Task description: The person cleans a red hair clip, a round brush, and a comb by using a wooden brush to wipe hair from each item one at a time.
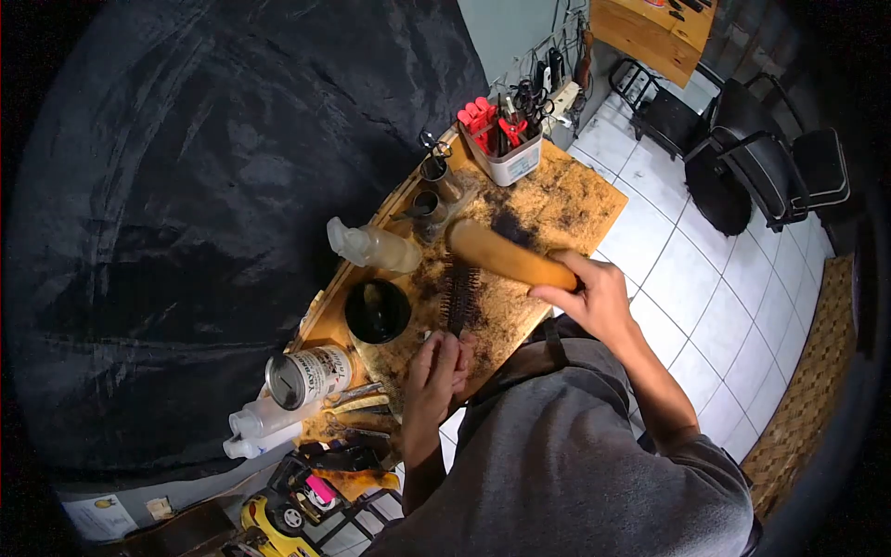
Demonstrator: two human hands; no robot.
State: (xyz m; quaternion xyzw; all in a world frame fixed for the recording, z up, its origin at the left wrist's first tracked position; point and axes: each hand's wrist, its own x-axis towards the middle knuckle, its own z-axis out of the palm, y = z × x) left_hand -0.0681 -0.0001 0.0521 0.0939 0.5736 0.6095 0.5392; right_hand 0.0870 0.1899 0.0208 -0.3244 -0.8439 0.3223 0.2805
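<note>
1. At the far left of the table (575, 200), two white bottles (260, 422) lie on their sides beside a tin can (306, 374) that is also tipped over.
2. Further in, a black bowl (378, 311) stands upright, and a pale spray bottle (371, 246) lies just behind it.
3. The left hand (438, 367) is held at the near table edge with its fingers drawn close together. Whether anything is pinched between them cannot be told.
4. Just beyond those fingertips lies a dark bristle strip (461, 297), set among loose fibres scattered over the board. It is judged to be springy and prickly on its upper side, so it is better taken by its ends than pressed from above.
5. The wooden block (506, 255) lies slanted across the middle of the table, touching the board, with a dark tuft just beside its far end.
6. It is judged to be stiff, smooth and fairly light. The long rounded form suggests it is best grasped around the near end, where a full wrap is possible. A slip could be expected if loose fibres get under the palm.
7. Behind it stands a grey tool holder (509, 153) filled with scissors and red-handled tools.
8. The right hand (594, 295) is closed around the near end of the wooden block, thumb on top.
9. At the far right, dark chairs (770, 158) are seen on the tiled floor, well apart from the table.
</note>
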